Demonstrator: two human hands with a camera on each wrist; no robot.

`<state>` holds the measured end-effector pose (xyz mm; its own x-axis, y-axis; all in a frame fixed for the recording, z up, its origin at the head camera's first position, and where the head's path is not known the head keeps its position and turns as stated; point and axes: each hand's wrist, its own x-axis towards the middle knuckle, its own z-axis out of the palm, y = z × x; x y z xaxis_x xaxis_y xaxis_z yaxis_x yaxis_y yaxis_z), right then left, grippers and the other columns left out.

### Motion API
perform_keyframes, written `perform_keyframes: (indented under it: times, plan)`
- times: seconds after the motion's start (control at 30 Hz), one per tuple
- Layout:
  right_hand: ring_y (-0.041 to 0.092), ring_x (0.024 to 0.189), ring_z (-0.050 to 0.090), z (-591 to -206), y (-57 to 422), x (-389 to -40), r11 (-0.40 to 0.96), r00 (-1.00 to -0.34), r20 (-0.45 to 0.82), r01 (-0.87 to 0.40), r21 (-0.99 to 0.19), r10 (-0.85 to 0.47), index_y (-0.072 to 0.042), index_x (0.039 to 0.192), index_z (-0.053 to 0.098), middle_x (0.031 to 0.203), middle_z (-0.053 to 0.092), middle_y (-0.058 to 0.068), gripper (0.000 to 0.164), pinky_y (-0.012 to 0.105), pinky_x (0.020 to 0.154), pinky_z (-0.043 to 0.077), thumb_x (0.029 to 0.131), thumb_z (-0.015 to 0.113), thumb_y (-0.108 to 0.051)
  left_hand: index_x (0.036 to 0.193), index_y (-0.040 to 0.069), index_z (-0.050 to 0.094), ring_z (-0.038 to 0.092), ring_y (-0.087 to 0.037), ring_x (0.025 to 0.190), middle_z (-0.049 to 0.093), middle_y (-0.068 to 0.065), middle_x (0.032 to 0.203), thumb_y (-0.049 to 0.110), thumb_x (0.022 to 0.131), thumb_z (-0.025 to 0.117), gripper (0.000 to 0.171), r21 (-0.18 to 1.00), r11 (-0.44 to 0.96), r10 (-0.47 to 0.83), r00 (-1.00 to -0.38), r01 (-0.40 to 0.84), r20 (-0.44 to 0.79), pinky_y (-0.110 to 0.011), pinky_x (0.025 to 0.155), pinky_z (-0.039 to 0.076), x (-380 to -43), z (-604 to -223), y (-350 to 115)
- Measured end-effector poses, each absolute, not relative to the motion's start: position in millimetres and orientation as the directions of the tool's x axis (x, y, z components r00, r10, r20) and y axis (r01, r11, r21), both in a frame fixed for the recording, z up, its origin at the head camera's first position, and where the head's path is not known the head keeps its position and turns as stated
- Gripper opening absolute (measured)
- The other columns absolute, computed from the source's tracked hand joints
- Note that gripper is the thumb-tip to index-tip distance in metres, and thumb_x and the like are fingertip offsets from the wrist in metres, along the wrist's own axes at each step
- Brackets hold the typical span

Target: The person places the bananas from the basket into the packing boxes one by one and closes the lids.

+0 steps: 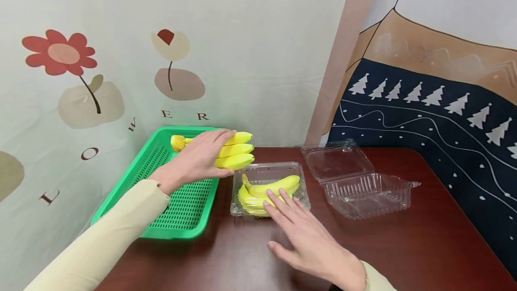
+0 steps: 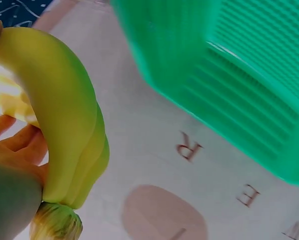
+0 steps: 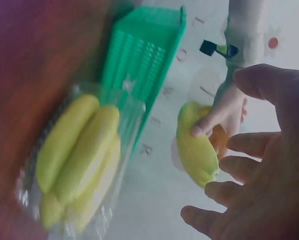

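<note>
With left hand [image 1: 198, 156], gripping bunch [image 1: 235, 151] across middle, aloft near right edge of tray [image 1: 181, 205]; with right hand [image 1: 300, 237] spread wide, holding nothing, at near side of box [image 1: 262, 170] with bananas [image 1: 274, 187] inside, cannot tell whether touching. Could twist or slip from grasp through unsupported stem and tip ends. Might dislodge bananas if lowered carelessly. Could also buckle box by pressing down, or nudge second box [image 1: 367, 194] by swinging right.
</note>
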<state>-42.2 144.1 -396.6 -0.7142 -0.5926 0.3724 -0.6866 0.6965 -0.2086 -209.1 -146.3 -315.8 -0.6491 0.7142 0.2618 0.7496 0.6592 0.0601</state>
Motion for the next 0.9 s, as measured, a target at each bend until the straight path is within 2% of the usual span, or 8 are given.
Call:
perform_keyframes:
  times: [0.1, 0.27, 0.37, 0.47, 0.6, 0.67, 0.9]
  plan:
    - [0.029, 0.156, 0.024, -390, 159, -40, 0.718, -0.732, 0.392, -0.662, -0.215, -0.558, -0.01, 0.158, 0.043, 0.17, 0.027, 0.005, 0.076, 0.048, 0.123, 0.027, 0.095, 0.071, -0.041, 0.153, -0.001, 0.042, 0.05, -0.038, 0.135, 0.051, -0.02, 0.149, 0.046, 0.079, 0.089, 0.099, 0.054, 0.658, 0.716, -0.647, 0.751, 0.262, -0.056, 0.115, 0.038, -205, -314, -133]
    - [0.028, 0.157, 0.019, -376, 188, -39, 0.75, -0.762, 0.444, -0.612, -0.252, -0.472, -0.013, 0.162, 0.037, 0.17, 0.025, 0.004, 0.077, 0.032, 0.127, 0.006, 0.098, 0.067, -0.045, 0.152, -0.001, 0.044, 0.053, -0.037, 0.131, 0.054, -0.02, 0.146, 0.044, 0.077, 0.09, 0.099, 0.048, 0.646, 0.722, -0.631, 0.762, 0.285, -0.054, 0.114, 0.041, -199, -313, -113]
    - [0.028, 0.158, 0.019, -366, 210, -41, 0.786, -0.793, 0.462, -0.554, -0.275, -0.397, -0.014, 0.162, 0.036, 0.171, 0.023, 0.002, 0.08, 0.03, 0.127, 0.005, 0.096, 0.071, -0.042, 0.151, -0.001, 0.044, 0.054, -0.037, 0.131, 0.054, -0.02, 0.145, 0.045, 0.077, 0.091, 0.098, 0.042, 0.628, 0.734, -0.609, 0.777, 0.301, -0.053, 0.112, 0.042, -197, -314, -100]
    - [0.029, 0.158, 0.018, -357, 233, -42, 0.821, -0.828, 0.463, -0.483, -0.304, -0.315, -0.015, 0.162, 0.037, 0.171, 0.023, 0.001, 0.083, 0.036, 0.127, 0.011, 0.093, 0.077, -0.036, 0.151, -0.001, 0.045, 0.054, -0.036, 0.131, 0.054, -0.019, 0.145, 0.045, 0.077, 0.091, 0.098, 0.036, 0.608, 0.746, -0.586, 0.793, 0.316, -0.052, 0.111, 0.044, -197, -315, -87]
    - [0.029, 0.158, 0.015, -348, 265, -44, 0.84, -0.866, 0.453, -0.397, -0.369, -0.21, -0.012, 0.161, 0.039, 0.171, 0.023, 0.002, 0.081, 0.053, 0.126, 0.019, 0.092, 0.078, -0.03, 0.15, -0.001, 0.045, 0.054, -0.036, 0.132, 0.055, -0.019, 0.145, 0.044, 0.076, 0.092, 0.099, 0.036, 0.585, 0.76, -0.564, 0.81, 0.324, -0.051, 0.112, 0.044, -196, -316, -67]
    - [0.028, 0.159, 0.012, -345, 281, -46, 0.839, -0.882, 0.442, -0.359, -0.409, -0.162, -0.011, 0.161, 0.039, 0.172, 0.022, 0.002, 0.079, 0.059, 0.124, 0.018, 0.094, 0.077, -0.029, 0.151, -0.001, 0.045, 0.054, -0.035, 0.132, 0.055, -0.019, 0.145, 0.046, 0.077, 0.091, 0.098, 0.034, 0.575, 0.769, -0.554, 0.817, 0.32, -0.05, 0.112, 0.044, -195, -317, -57]
    - [0.027, 0.159, 0.006, -345, 335, -55, 0.857, -0.917, 0.399, -0.207, -0.471, -0.002, -0.01, 0.163, 0.033, 0.172, 0.019, 0.009, 0.076, 0.068, 0.122, 0.01, 0.1, 0.069, -0.031, 0.151, 0.001, 0.045, 0.053, -0.031, 0.133, 0.055, -0.014, 0.145, 0.048, 0.08, 0.086, 0.095, 0.044, 0.552, 0.788, -0.538, 0.833, 0.299, -0.047, 0.113, 0.042, -190, -320, -26]
